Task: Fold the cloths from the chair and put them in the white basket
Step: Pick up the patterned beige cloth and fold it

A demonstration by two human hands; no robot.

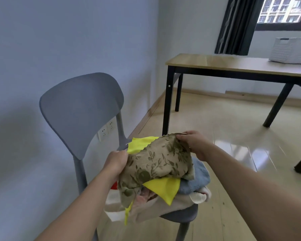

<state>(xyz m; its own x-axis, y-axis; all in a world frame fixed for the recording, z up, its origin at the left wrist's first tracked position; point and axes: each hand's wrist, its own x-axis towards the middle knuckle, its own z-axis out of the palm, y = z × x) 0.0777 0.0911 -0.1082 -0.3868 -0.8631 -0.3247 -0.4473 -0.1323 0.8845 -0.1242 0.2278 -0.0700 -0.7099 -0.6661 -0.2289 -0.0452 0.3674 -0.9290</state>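
The counter (233,64) is standing well off to the right, the basket (290,50) sitting on its far end. Nearer, the chair (80,108) is carrying a heap of cloths (195,181). Just above the heap, a floral cloth (156,164) with a yellow cloth (141,143) caught behind it is being lifted: the left hand (116,162) is clamping one edge, the right hand (195,143) pinching the opposite corner with curled fingers (181,136). Folding hasn't begun; next, I'd say, they need separating.
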